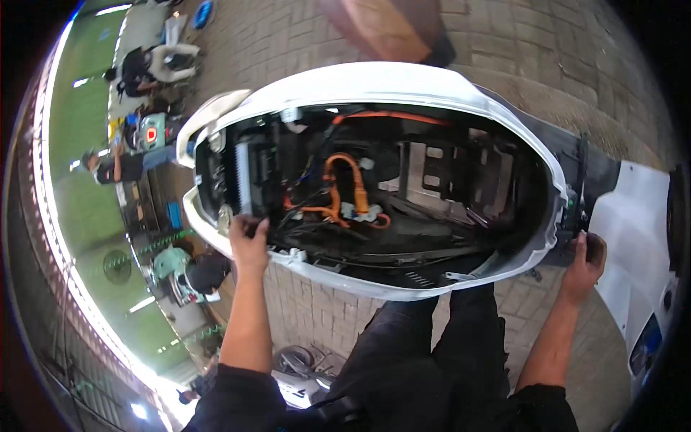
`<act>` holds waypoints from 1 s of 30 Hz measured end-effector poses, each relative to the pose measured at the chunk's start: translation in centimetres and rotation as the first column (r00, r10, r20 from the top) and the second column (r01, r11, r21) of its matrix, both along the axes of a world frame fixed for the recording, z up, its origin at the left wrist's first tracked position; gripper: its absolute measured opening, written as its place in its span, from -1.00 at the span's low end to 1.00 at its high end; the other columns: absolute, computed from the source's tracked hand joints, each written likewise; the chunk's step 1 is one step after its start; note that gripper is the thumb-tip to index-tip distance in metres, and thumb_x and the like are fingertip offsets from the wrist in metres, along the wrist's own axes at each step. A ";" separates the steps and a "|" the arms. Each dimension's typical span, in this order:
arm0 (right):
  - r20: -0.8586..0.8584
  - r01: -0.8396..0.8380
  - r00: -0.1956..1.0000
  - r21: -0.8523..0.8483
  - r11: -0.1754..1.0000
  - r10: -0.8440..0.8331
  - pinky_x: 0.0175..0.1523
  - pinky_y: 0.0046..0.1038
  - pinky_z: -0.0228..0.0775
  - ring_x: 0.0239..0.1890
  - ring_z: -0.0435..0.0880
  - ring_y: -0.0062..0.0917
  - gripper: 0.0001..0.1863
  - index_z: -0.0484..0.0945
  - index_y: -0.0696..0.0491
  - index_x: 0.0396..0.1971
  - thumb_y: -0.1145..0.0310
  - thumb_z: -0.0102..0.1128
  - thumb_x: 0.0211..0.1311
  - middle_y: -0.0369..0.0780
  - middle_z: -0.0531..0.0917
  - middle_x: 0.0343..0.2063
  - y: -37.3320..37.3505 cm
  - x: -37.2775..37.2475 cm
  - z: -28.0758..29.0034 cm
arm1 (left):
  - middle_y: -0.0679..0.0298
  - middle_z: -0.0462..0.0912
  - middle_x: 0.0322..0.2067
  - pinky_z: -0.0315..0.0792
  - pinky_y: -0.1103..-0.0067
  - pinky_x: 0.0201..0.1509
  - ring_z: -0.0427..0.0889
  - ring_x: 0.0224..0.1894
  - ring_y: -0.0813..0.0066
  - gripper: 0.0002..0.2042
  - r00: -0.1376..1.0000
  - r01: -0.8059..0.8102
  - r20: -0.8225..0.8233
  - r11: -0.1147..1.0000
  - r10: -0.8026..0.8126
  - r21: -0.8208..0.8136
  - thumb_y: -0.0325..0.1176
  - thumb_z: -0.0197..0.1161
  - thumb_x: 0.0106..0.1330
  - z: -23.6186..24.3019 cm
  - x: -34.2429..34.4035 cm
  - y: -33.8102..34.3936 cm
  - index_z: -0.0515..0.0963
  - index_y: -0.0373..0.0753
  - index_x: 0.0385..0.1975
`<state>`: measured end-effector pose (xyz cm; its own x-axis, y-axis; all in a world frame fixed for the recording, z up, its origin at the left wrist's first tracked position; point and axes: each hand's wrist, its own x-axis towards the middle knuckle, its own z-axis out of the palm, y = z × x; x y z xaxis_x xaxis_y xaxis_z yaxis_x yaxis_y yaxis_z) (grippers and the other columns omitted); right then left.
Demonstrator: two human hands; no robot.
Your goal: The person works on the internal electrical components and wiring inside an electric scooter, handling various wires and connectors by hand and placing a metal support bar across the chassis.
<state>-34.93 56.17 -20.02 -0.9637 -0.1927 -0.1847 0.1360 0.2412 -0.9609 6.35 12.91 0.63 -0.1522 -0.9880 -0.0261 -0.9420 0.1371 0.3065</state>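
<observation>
Black sleeves (241,396) frame the lower edge of the head view, with dark trousers (396,335) between them over the paving (317,306). Beyond the trousers lies the white shell (389,81), a long oval rim set crosswise between the two hands and open at the top. The left hand (250,237) is at the rim's near left part, fingers bent inward and thumb close to them; whether it pinches anything cannot be told. The right hand (586,261) is past the right end, fingers curled beside a dark panel (603,169) and the white bodywork (625,230); its grasp cannot be told either. Inside the shell, orange cables (360,194) loop near the middle, left of a grey bracket (417,178). Good handling here probably means light, even pressure from both hands, since the thin rim could flex or crack under a one-sided pull. The left fingers would do best to stay clear of the wiring, and a look for caught leads along the near edge seems wise before any force.
</observation>
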 end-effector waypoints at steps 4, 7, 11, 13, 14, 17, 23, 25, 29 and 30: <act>0.136 -0.229 0.929 -0.517 0.825 0.344 -0.06 -0.52 0.49 -0.22 0.63 -0.56 -0.74 0.56 0.12 -0.19 0.54 0.40 0.11 -0.25 0.64 -0.29 -15.8 7.6 10.6 | 0.10 0.59 -0.39 0.48 0.39 -0.12 0.59 -0.29 0.24 -0.75 0.997 0.034 -0.073 0.999 -0.035 -0.018 -0.40 0.47 0.06 -0.2 1.0 -0.8 0.51 -0.32 -0.39; 0.312 -0.601 0.585 -0.452 0.659 0.748 -0.15 -0.53 0.51 -0.30 0.64 -0.58 -0.66 0.59 0.14 -0.24 0.38 0.52 0.01 -0.26 0.67 -0.37 -26.0 13.3 14.5 | 0.08 0.58 -0.38 0.48 0.35 -0.13 0.59 -0.26 0.18 -0.75 0.994 0.060 0.091 0.994 -0.052 -0.092 -0.38 0.48 0.05 0.2 1.7 -0.5 0.53 -0.29 -0.39; 0.234 -0.820 0.375 -0.367 0.439 0.897 -0.15 -0.46 0.49 -0.33 0.67 -0.49 -0.76 0.61 0.17 -0.30 0.36 0.41 0.10 -0.17 0.70 -0.40 -35.1 19.9 15.3 | 0.12 0.61 -0.34 0.51 0.48 -0.15 0.64 -0.25 0.37 -0.74 0.989 0.142 0.038 0.988 -0.140 -0.066 -0.49 0.45 0.10 -1.9 2.2 -0.5 0.49 -0.37 -0.31; 0.230 -0.820 0.380 -0.365 0.441 0.896 -0.14 -0.45 0.50 -0.32 0.68 -0.48 -0.77 0.63 0.17 -0.32 0.37 0.41 0.07 -0.16 0.71 -0.39 -37.5 22.0 13.7 | 0.13 0.58 -0.31 0.51 0.50 -0.21 0.63 -0.31 0.41 -0.74 0.988 0.154 0.038 0.985 -0.152 -0.078 -0.49 0.48 0.07 -1.7 1.5 -0.1 0.50 -0.33 -0.34; 0.221 -0.820 0.349 -0.399 0.411 0.911 -0.14 -0.47 0.48 -0.32 0.64 -0.53 -0.77 0.62 0.19 -0.31 0.38 0.41 0.09 -0.19 0.69 -0.39 -38.2 22.9 13.2 | 0.21 0.59 -0.32 0.34 0.36 0.01 0.57 -0.18 0.31 -0.76 0.991 0.129 0.041 0.989 -0.126 -0.075 -0.38 0.49 0.04 -1.3 1.0 0.2 0.54 -0.24 -0.38; 0.227 -0.807 0.279 -0.471 0.356 0.933 -0.13 -0.51 0.46 -0.31 0.60 -0.60 -0.79 0.61 0.20 -0.31 0.43 0.41 0.11 -0.23 0.68 -0.39 -39.3 25.4 12.1 | 0.15 0.53 -0.32 0.46 0.39 -0.16 0.56 -0.29 0.28 -0.75 0.970 0.229 0.116 0.964 -0.213 -0.138 -0.42 0.49 0.05 -0.4 0.8 0.4 0.53 -0.29 -0.37; 0.189 -0.801 0.319 -0.469 0.371 0.929 -0.14 -0.51 0.46 -0.31 0.61 -0.63 -0.82 0.60 0.20 -0.31 0.47 0.38 0.12 -0.25 0.69 -0.39 -41.0 26.7 10.8 | 0.14 0.53 -0.33 0.38 0.31 -0.07 0.51 -0.23 0.15 -0.76 0.972 0.216 0.118 0.968 -0.201 -0.128 -0.38 0.46 0.05 0.1 0.1 0.3 0.54 -0.28 -0.38; 0.200 -0.792 0.315 -0.483 0.373 0.928 -0.14 -0.51 0.46 -0.32 0.61 -0.63 -0.82 0.61 0.20 -0.32 0.47 0.38 0.11 -0.24 0.69 -0.39 -41.0 26.8 11.2 | 0.15 0.53 -0.34 0.35 0.31 -0.03 0.50 -0.19 0.15 -0.77 0.952 0.278 0.170 0.952 -0.255 -0.128 -0.37 0.44 0.07 0.3 0.3 0.4 0.53 -0.28 -0.37; 0.104 -0.821 0.311 -0.472 0.322 0.945 -0.14 -0.49 0.47 -0.32 0.62 -0.61 -0.80 0.60 0.21 -0.34 0.44 0.39 0.09 -0.21 0.70 -0.39 -41.0 27.0 10.7 | 0.14 0.52 -0.32 0.32 0.30 -0.01 0.49 -0.18 0.14 -0.78 0.956 0.280 0.125 0.954 -0.266 -0.111 -0.37 0.41 0.09 0.4 0.5 0.2 0.53 -0.28 -0.36; 0.109 -0.820 0.311 -0.473 0.324 0.944 -0.14 -0.49 0.47 -0.32 0.62 -0.61 -0.80 0.60 0.21 -0.34 0.44 0.39 0.09 -0.21 0.70 -0.39 -41.0 26.8 11.0 | 0.14 0.52 -0.31 0.32 0.30 -0.01 0.48 -0.18 0.14 -0.79 0.958 0.267 0.128 0.959 -0.255 -0.092 -0.37 0.40 0.10 0.4 0.6 0.2 0.52 -0.28 -0.36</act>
<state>-8.10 15.15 -9.05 -0.0527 -0.9831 -0.1754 0.3073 0.1512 -0.9395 6.92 13.08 1.04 -0.4075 -0.9121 0.0453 -0.8967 0.4090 0.1691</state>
